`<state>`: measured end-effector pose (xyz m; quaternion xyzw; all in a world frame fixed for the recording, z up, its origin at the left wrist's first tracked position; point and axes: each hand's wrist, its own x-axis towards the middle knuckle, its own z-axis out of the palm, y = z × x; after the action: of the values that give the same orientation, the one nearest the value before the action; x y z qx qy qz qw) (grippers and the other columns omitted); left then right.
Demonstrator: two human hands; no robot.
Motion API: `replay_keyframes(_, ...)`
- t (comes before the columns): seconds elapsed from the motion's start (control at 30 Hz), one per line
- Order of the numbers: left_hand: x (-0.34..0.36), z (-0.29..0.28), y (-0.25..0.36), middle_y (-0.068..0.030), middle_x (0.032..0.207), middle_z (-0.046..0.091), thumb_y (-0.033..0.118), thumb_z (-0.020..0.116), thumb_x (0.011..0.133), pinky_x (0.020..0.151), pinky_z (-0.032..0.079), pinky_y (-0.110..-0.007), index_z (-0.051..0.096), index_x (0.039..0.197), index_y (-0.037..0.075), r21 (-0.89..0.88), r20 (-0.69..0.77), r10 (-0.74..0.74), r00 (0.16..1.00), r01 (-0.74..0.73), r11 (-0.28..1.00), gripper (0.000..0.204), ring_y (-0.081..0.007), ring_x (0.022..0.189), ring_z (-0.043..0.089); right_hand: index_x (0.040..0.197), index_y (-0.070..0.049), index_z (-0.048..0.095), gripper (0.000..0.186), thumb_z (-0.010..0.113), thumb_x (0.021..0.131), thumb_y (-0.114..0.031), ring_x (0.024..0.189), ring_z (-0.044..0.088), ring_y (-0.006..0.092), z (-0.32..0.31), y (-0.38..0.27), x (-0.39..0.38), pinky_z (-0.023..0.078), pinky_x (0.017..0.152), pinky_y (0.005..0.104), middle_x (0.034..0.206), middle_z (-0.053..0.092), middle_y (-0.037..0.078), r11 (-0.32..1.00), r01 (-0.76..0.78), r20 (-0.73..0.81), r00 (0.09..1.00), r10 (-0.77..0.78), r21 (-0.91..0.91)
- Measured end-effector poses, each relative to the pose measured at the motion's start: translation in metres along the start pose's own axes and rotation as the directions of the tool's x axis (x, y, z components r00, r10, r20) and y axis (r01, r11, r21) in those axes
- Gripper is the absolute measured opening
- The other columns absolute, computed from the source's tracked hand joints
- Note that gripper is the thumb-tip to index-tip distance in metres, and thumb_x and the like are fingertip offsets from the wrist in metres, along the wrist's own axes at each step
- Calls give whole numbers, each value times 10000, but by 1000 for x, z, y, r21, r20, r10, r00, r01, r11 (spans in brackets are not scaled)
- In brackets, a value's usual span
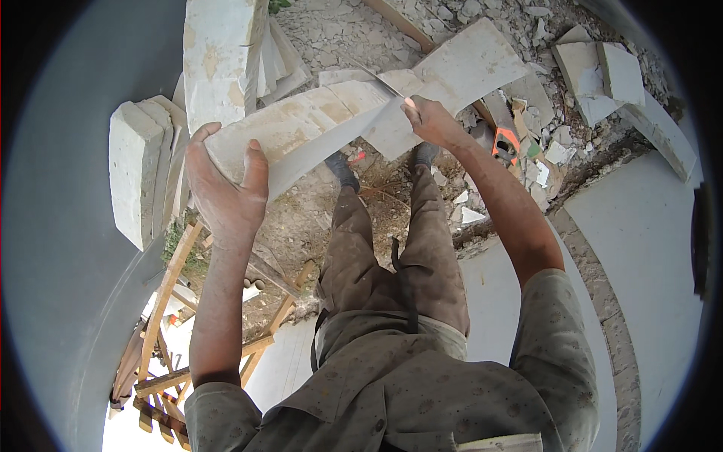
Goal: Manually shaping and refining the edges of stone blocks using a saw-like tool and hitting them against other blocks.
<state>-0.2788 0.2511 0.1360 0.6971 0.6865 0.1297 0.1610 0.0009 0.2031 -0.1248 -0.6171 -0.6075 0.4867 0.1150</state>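
Your left grip (228, 181) is clamped on the near left end of a long pale block (305, 117), thumb laid over the top and fingers wrapped round the end. The block runs away from that grip toward the right one, sloping across in front of you.

Your right grip (434, 123) is closed around the handle of a thin-bladed tool (382, 81) — its blade points forward and left from your fingers, over the far right part of the block. Whether the edge touches the block, you cannot tell from here.

Just beyond your right grip lies a broad flat slab (482, 64); a saw with an orange handle (510, 137) lies to that grip's right, among broken chips. Farther right of it are more pale pieces (621, 71), leaning together.

Ahead of your left grip rises a tall pale block (218, 68), and to its left stand several upright slabs (135, 177), side by side. Behind that grip, nearer your body, is a wooden frame (169, 282) — your shoes (343, 172) show below and between both grips.
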Motion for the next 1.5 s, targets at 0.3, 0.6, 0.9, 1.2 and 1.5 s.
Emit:
replay_keyframes(0.3, -1, 3, 2, -194, 1038, 544, 172, 665, 804, 876, 430, -407, 477, 1200, 22, -37, 20, -58, 998, 58, 998, 464, -311, 962, 563, 963, 30, 587, 301, 502, 929, -257, 884, 609, 466, 2, 9, 9, 480, 759, 489, 901, 639, 285, 948, -309, 25, 950, 312, -75)
replay_keyframes(0.6, 0, 4, 1, -184, 1053, 584, 247, 625, 875, 880, 441, -365, 479, 1222, 15, -11, 11, -12, 1000, 12, 1000, 443, -261, 958, 580, 982, 24, 593, 299, 506, 921, -255, 921, 616, 446, -1, 14, 14, 484, 775, 481, 924, 639, 288, 962, -273, 59, 960, 274, -11)
replay_keyframes(0.9, 3, 2, -2, -209, 1085, 526, 201, 682, 786, 903, 416, -428, 474, 1207, 9, -33, 28, -54, 998, 55, 998, 508, -342, 1020, 541, 1018, 27, 601, 293, 519, 891, -225, 987, 609, 437, 13, 33, 3, 483, 835, 468, 1015, 635, 290, 928, -366, 46, 928, 370, -72)
replay_keyframes(1.2, 10, -4, -31, -216, 1037, 560, 179, 662, 763, 901, 423, -429, 523, 1157, -3, -157, 52, 169, 984, -159, 975, 456, -354, 1000, 557, 772, -1, 574, 308, 562, 929, -266, 556, 539, 190, 82, 43, -189, 420, 539, 360, 623, 571, 67, 601, -539, -230, 601, 765, 590)
replay_keyframes(1.5, 0, -9, -30, -175, 1031, 556, 222, 669, 699, 889, 402, -439, 535, 1152, 11, -72, 41, 587, 809, -583, 809, 518, -337, 979, 545, 864, -72, 548, 279, 525, 974, -327, 464, 406, 69, 226, -22, -336, 340, 399, 288, 580, 425, -34, 194, -466, -84, 246, 966, 863)
